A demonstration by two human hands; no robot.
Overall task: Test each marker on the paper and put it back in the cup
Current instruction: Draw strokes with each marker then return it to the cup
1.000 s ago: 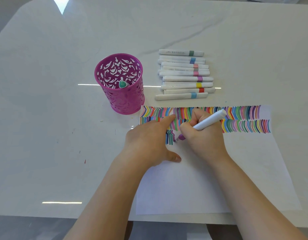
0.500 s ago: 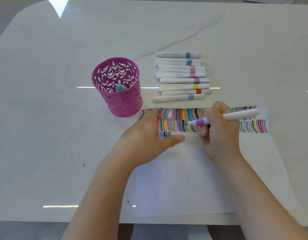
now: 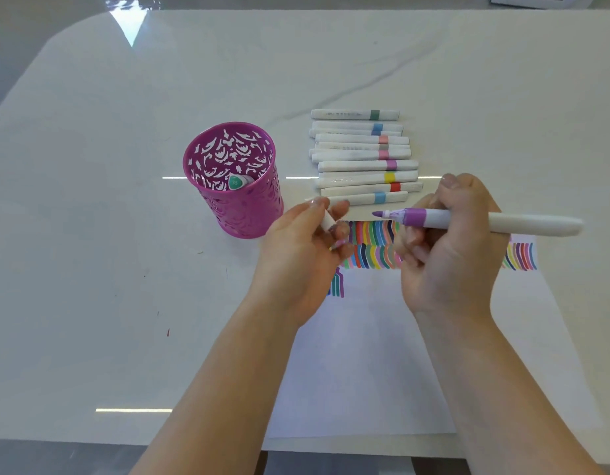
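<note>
Purple marker [image 3: 468, 221] lay level in your right hand [image 3: 451, 248], fingers closed round its barrel, tip pointing toward your left hand [image 3: 307, 248], which pinched its white cap [image 3: 327, 219].

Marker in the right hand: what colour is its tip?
Purple, seen in the head view on the marker.

Right hand [image 3: 447, 248] gripping uncapped purple marker [image 3: 475, 221], tip pointing left, lifted above the paper [image 3: 365, 365]. Left hand [image 3: 303, 248] pinching a white cap [image 3: 327, 219] just beside that tip, not touching. Pink cup [image 3: 235, 200] left of the hands, one green-ended marker [image 3: 236, 182] inside. Row of capped markers [image 3: 362, 159] lying beyond on the white table [image 3: 125, 269]. Coloured strokes [image 3: 375, 248] across the paper's top.
</note>
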